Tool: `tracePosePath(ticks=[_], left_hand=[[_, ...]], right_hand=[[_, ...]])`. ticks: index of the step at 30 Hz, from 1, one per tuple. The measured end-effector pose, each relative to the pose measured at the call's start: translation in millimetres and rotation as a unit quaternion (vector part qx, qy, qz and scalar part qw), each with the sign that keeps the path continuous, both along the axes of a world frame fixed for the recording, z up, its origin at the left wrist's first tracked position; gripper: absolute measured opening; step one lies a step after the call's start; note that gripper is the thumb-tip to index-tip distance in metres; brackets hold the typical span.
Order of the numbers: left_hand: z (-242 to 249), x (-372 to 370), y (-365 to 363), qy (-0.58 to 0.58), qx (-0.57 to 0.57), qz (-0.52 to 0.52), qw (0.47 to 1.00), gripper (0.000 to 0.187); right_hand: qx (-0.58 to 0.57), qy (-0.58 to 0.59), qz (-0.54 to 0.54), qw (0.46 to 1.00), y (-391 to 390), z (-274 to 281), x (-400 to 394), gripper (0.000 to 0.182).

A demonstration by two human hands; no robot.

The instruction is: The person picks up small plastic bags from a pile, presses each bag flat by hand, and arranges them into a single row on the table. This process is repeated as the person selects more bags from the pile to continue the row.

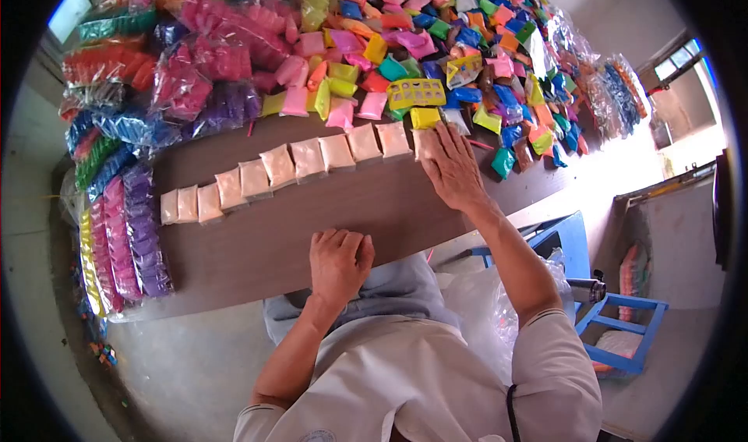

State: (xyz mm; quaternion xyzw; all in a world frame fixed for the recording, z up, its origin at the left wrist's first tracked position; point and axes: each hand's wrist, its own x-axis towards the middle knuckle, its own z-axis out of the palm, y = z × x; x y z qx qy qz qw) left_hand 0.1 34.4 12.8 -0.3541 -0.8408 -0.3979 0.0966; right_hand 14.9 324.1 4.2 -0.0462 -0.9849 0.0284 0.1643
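A row of peach-coloured sachets [307,157] runs across the brown table, rising from left to right. At its right end my right hand [452,169] lies palm down with fingers stretched over the last sachet [421,143], which they partly cover. My left hand [340,259] rests at the table's near edge, its fingers curled in and the thumb alongside; nothing shows in it. Just beyond my right fingers are a yellow packet [425,118] and a yellow printed card [417,93].
A heap of loose coloured packets [467,29] covers the table's far side. Bundled pink packets [210,56] pile up at far left, with purple strips [146,231] along the left edge. A blue frame [623,325] and clear plastic [499,309] are at my right.
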Motion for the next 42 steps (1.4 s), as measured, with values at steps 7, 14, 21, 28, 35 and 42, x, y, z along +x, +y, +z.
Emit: tracePosePath(ticks=[7,14,21,28,35,42], left_hand=[[-3,-1,-5,0.000,0.047,-0.008,0.999,0.014],[-7,-3,-7,0.028,0.060,-0.015,0.998,0.017],[3,-6,-9,0.060,0.130,-0.034,0.989,0.027],[-18,3,-14,-0.063,0.140,-0.055,0.987,0.033],[-10,-3,-12,0.001,0.084,-0.055,0.995,0.033],[-13,-2,-12,-0.056,0.090,-0.073,0.992,0.032]], right_hand=[[0.037,0.036,-0.018,0.999,-20,13,-8,0.058],[-0.114,-0.012,0.256,0.960,-153,66,-70,0.051],[-0.096,-0.059,0.419,0.901,-270,59,-141,0.058],[-0.068,-0.050,0.406,0.910,-334,27,-164,0.068],[-0.054,0.020,0.309,0.949,-282,26,-152,0.056],[-0.079,0.042,0.305,0.948,-278,10,-154,0.051]])
